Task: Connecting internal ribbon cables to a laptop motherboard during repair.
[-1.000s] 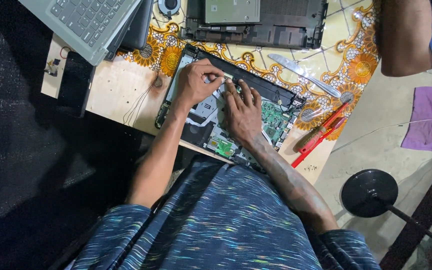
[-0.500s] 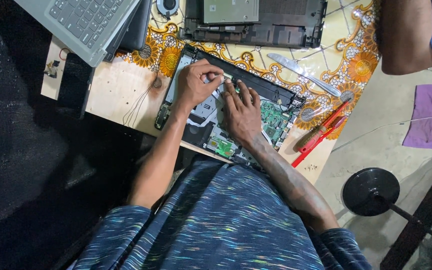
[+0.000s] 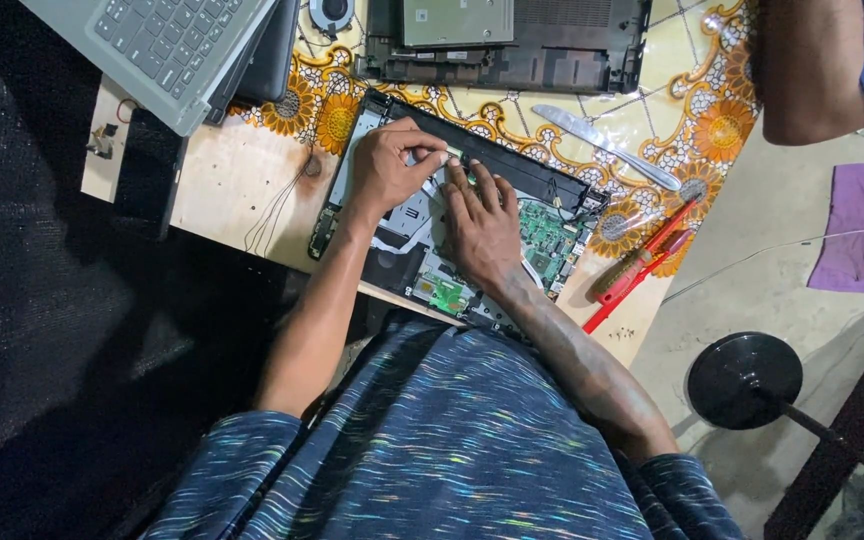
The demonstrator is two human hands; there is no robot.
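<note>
An opened black laptop base (image 3: 552, 190) lies on the table in front of me, with its green circuit board (image 3: 550, 238) bare. My left hand (image 3: 389, 168) rests over the base's left half. Its thumb and forefinger pinch a small pale part (image 3: 444, 156) near the base's far edge. Right beside it, my right hand (image 3: 482, 225) lies flat on the insides, fingers spread and fingertips touching the spot next to that part. A smaller green board (image 3: 442, 292) shows below my right hand.
A grey laptop keyboard half (image 3: 167, 40) overhangs the table's far left. A second black laptop base (image 3: 512, 45) lies at the back. A metal pry blade (image 3: 602, 145) and red screwdrivers (image 3: 642, 265) lie to the right. Another person's arm (image 3: 812, 70), a purple cloth (image 3: 862, 225) and a black round stand base (image 3: 744, 380) are further right.
</note>
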